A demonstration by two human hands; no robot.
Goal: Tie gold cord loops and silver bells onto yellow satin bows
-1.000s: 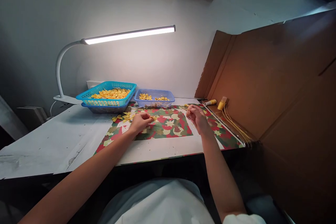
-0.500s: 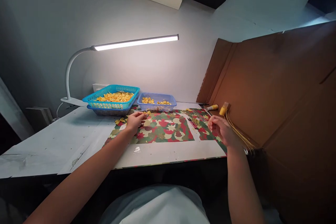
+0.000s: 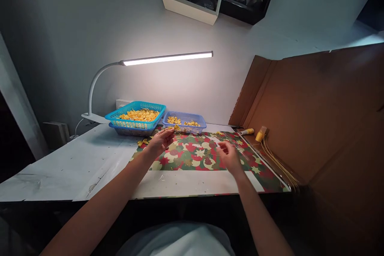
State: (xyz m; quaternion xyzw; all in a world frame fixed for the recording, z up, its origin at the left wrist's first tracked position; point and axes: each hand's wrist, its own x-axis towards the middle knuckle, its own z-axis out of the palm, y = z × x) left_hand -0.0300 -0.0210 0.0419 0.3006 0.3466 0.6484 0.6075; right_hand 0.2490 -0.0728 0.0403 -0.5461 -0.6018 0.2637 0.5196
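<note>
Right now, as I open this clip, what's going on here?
A person sits at a table under a lit lamp. Their left hand pinches a small yellow piece; their right hand is above the patterned sheet, and whether it holds anything is unclear. More yellow pieces lie in the turquoise basket and the smaller blue basket behind.

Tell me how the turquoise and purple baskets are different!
The turquoise basket looks bigger than the purple basket. The turquoise one sits on a blue basket, the purple one on the table. The turquoise one's yellow pieces form one heap, the purple one's two. Both have holes.
</note>
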